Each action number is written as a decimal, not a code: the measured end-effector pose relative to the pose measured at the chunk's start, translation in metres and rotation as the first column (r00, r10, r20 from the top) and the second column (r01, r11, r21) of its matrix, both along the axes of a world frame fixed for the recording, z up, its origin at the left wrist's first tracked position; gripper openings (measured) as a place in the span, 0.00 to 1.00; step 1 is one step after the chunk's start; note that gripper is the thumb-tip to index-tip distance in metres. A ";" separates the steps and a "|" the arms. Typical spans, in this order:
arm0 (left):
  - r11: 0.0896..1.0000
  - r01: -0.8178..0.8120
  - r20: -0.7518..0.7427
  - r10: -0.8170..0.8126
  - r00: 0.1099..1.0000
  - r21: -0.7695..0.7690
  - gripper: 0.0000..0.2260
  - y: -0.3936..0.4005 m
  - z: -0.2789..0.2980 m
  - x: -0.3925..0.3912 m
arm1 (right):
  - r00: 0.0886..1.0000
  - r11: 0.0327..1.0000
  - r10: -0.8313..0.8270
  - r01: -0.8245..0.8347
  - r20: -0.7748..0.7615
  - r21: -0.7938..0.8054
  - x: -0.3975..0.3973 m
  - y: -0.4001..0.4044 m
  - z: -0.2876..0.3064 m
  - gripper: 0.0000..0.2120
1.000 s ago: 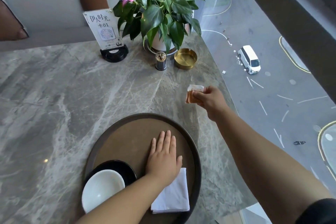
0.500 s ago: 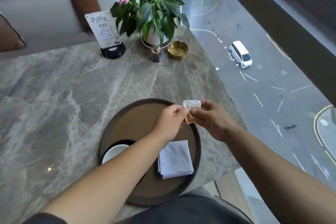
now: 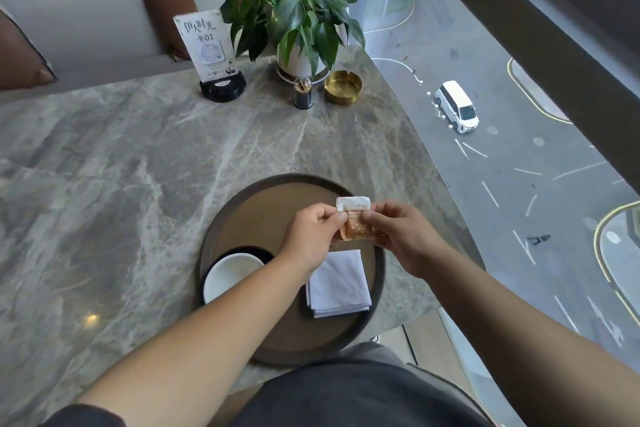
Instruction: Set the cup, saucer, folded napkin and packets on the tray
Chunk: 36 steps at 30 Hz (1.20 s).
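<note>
A round brown tray lies on the marble table near its front edge. On its left side a white cup sits on a black saucer, partly hidden by my left forearm. A folded white napkin lies on the tray's right side. Above the tray's far right part, my left hand and my right hand both pinch an orange and white packet from either side.
At the table's far end stand a potted plant, a gold ashtray, a toothpick holder and a sign card on a black base. The table's right edge runs along a window over a street.
My left hand lifted off the tray and joined my right hand on the packet. The right hand brought the packet from beyond the tray to above it.
</note>
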<state>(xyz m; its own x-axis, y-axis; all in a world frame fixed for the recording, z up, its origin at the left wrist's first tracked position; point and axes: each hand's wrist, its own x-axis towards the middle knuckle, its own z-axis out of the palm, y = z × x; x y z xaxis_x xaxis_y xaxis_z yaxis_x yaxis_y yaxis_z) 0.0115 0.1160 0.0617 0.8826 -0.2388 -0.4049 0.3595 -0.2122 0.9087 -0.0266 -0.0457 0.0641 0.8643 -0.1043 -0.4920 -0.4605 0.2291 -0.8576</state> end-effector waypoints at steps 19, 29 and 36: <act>0.890 0.140 -0.106 -0.104 0.989 0.435 0.14 0.000 -0.064 0.052 | 0.971 0.846 0.065 -0.175 -0.228 -0.504 0.059 0.015 -0.075 0.05; 0.734 0.256 -0.127 -0.228 0.965 0.629 0.11 -0.005 -0.076 0.066 | 0.936 0.522 0.138 -0.347 -0.324 -0.779 0.069 0.029 -0.083 0.08; 0.644 0.249 -0.073 -0.287 0.955 0.723 0.09 -0.001 -0.076 0.064 | 0.918 0.441 0.162 -0.396 -0.363 -0.806 0.069 0.029 -0.079 0.08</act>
<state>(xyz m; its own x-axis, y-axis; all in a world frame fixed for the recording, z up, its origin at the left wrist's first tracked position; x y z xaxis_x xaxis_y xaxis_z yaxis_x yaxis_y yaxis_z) 0.0755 0.1151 -0.0147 0.8486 -0.1199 -0.5152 0.1449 -0.8840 0.4444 0.0423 -0.0171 -0.0145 0.8203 -0.3399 -0.4600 -0.5381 -0.7311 -0.4195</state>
